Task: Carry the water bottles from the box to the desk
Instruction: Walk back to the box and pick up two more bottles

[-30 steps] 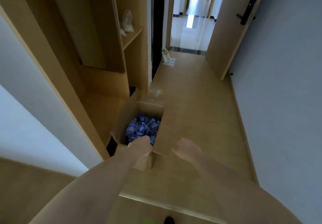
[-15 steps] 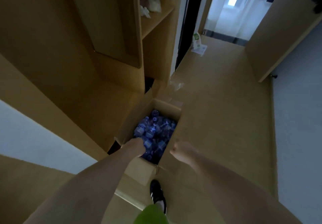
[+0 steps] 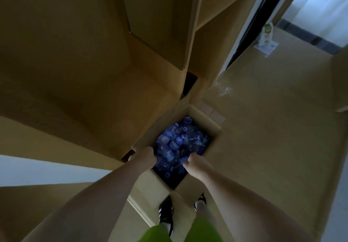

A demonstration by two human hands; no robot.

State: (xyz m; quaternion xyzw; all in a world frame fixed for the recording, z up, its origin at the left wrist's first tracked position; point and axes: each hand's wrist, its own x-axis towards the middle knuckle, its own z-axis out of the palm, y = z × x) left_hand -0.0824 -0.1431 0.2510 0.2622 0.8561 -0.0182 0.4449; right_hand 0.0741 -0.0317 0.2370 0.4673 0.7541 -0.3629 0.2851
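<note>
An open cardboard box (image 3: 205, 116) stands on the floor below me, filled with several small blue-labelled water bottles (image 3: 177, 144) lying in a heap. My left hand (image 3: 146, 157) reaches down at the box's left side, just over the bottles. My right hand (image 3: 194, 163) reaches in from the near right, its fingers pointing down among the bottles. The fingers of both hands are hidden from above, so I cannot tell whether either holds a bottle. No desk is in view.
A wooden wardrobe (image 3: 94, 53) with open shelves rises to the left of the box. A white and green carton (image 3: 266, 34) stands on paper by the doorway at the upper right. My shoes (image 3: 165, 211) stand just before the box.
I have stepped closer and bent over the box. Both hands have dropped from above the box's near edge down to the bottles inside it.
</note>
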